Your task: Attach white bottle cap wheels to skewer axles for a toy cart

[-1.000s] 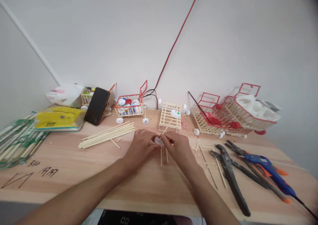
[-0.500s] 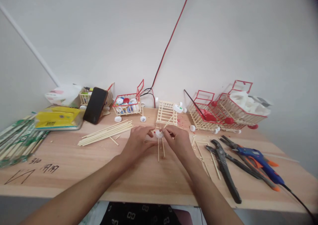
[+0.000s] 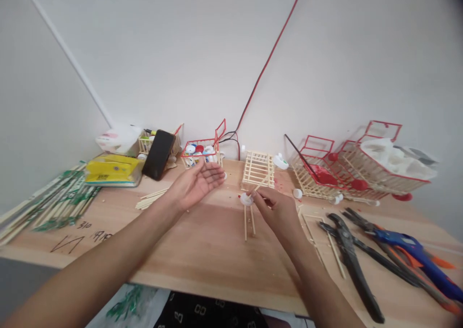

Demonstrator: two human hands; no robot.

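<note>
At centre — pale, white-capped stick (image 3: pixel 262 182)

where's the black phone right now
In the head view, the black phone stands tilted on the left side of the table, in front of a small stick cart and just right of the yellow packet.

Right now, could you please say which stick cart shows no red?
The middle cart, just beyond the right hand; its visible sticks are pale, while the others have red handles.
</note>
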